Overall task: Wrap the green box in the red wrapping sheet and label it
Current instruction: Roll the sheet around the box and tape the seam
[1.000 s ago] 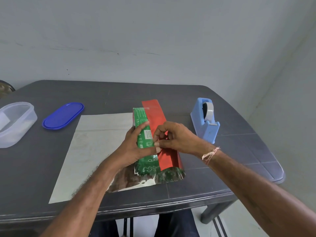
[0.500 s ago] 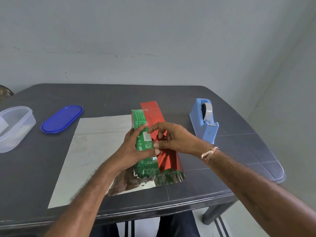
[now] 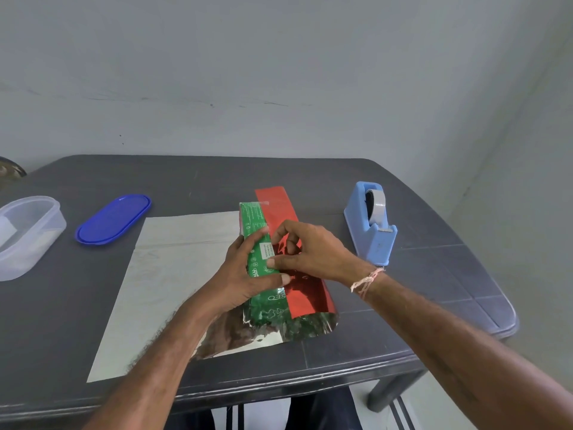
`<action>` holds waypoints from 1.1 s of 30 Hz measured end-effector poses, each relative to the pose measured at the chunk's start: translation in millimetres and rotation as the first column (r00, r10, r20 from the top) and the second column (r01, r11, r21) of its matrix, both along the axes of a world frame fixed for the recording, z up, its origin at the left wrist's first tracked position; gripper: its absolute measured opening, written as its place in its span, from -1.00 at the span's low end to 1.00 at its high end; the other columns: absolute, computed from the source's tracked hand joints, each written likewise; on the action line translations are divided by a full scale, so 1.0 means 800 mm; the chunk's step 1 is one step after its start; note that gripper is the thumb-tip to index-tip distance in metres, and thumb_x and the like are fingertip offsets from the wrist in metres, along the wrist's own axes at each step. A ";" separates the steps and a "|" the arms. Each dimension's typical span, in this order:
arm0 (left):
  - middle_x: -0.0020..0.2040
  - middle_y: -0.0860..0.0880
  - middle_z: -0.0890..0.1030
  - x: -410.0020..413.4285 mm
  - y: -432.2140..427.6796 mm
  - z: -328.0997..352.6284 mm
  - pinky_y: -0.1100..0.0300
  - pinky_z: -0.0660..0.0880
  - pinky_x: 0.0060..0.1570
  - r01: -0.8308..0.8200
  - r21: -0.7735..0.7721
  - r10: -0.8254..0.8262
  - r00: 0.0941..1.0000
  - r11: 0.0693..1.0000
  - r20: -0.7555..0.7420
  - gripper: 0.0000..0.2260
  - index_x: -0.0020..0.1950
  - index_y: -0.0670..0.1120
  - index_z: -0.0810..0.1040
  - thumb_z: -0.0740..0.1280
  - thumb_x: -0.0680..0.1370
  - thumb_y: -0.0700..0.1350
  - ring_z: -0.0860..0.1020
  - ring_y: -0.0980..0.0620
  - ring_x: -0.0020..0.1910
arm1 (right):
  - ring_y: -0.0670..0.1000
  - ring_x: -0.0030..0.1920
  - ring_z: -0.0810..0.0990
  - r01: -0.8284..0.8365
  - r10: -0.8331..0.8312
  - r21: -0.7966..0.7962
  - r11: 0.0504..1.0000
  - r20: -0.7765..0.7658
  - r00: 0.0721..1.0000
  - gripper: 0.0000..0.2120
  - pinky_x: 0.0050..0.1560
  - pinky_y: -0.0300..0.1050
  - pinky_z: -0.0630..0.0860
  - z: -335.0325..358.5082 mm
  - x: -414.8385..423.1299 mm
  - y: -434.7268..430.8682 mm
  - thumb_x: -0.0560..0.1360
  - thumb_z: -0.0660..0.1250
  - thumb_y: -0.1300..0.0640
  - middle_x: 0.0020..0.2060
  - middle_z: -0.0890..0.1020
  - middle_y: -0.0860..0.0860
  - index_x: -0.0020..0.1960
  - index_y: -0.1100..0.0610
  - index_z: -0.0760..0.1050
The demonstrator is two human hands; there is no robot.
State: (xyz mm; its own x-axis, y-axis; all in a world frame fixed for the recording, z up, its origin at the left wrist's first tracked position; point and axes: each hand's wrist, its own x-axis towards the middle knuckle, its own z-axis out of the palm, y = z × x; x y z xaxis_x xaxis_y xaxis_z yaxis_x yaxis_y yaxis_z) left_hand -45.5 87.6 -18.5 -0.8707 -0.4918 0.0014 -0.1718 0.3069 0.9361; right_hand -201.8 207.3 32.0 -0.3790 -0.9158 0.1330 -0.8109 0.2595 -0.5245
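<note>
Green box [image 3: 259, 252] lying lengthwise near the middle of the dark counter [image 3: 310, 178], long axis running near to far. Red sheet [image 3: 305, 294] folded up over the box's right side, red face up, silver underside spread flat to the left across the counter. Strip of green left bare along the top, between the two hands.

Left hand [image 3: 245, 276] wrapped over the box from the left: thumb lying across the top at the near part, fingers curled up at the far part, grip closed on the box. Right hand [image 3: 305, 249] pressing on the red edge just beside it, thumb and forefinger pinched together at the seam, grip closed on the sheet; the other fingers bent above the foil. Whether a piece of tape sits under the fingertips, cannot tell. String band [image 3: 366, 280] around the right wrist.

Blue dispenser [image 3: 372, 225] with its tape roll upright to the right, close to the right hand but apart. Blue lid [image 3: 113, 219] flat at far left, clear tub [image 3: 29, 234] beyond it at the left edge, well apart from the box. Wrinkled foil gaping open at the near end of the box.
</note>
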 end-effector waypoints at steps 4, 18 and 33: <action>0.62 0.06 0.07 0.001 0.002 0.001 0.47 0.29 0.11 0.003 -0.013 -0.003 1.000 1.000 0.010 -0.10 0.61 0.26 0.14 0.60 0.42 0.04 0.22 0.17 0.41 | -0.18 -0.30 0.55 0.087 -0.088 -0.023 0.996 -0.038 0.995 -0.60 -0.28 -0.21 0.44 -0.003 0.006 -0.005 0.37 0.50 -0.32 -0.30 0.59 -0.14 0.02 -0.10 0.50; 0.56 0.07 0.15 0.001 0.001 0.001 0.59 0.42 -0.06 0.014 0.009 -0.013 1.000 1.000 -0.016 -0.06 0.60 0.28 0.16 0.62 0.35 0.11 0.34 0.12 0.41 | -0.08 -0.02 0.61 0.271 -0.214 -0.195 0.943 0.270 0.939 -0.51 0.03 0.02 0.62 -0.010 0.001 0.005 0.33 0.58 -0.22 0.03 0.59 -0.11 0.16 -0.13 0.50; 0.46 -0.03 0.46 0.045 -0.048 0.004 -0.01 0.45 0.24 -0.485 -0.298 0.528 0.845 0.822 0.080 -0.40 0.49 0.07 0.43 0.40 0.52 0.28 0.52 -0.02 0.28 | 0.00 -0.01 0.70 0.383 -0.219 0.005 0.924 0.827 0.518 -0.42 -0.28 -0.27 0.59 -0.021 0.009 0.005 0.44 0.57 0.14 0.14 0.67 0.04 0.38 0.17 0.42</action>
